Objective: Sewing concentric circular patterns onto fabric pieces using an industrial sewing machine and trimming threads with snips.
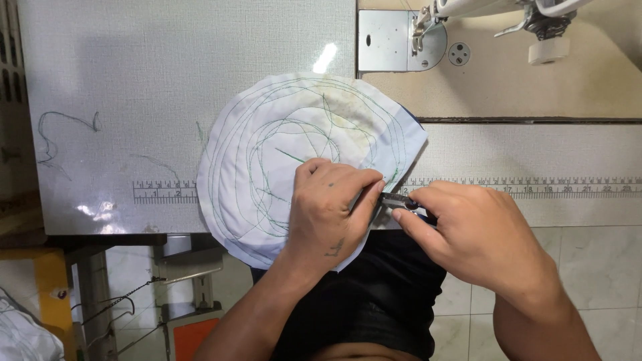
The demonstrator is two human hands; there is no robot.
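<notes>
A round white piece of fabric [294, 134] with wandering green stitch lines lies on the sewing table, overhanging its front edge. My left hand [328, 210] presses on the fabric's lower right part and pinches its edge between thumb and fingers. My right hand [468, 234] grips small metal thread snips [396, 200] with a dark blue handle, their tips at the fabric's edge beside my left thumb. A darker layer of cloth [409, 115] peeks out under the fabric's right rim.
The sewing machine's needle area and metal plate [394, 40] sit at the top right. A printed ruler strip [535, 187] runs along the table's front. Loose green threads [60, 134] lie at the left. A yellow stand [50, 287] and tiled floor show below.
</notes>
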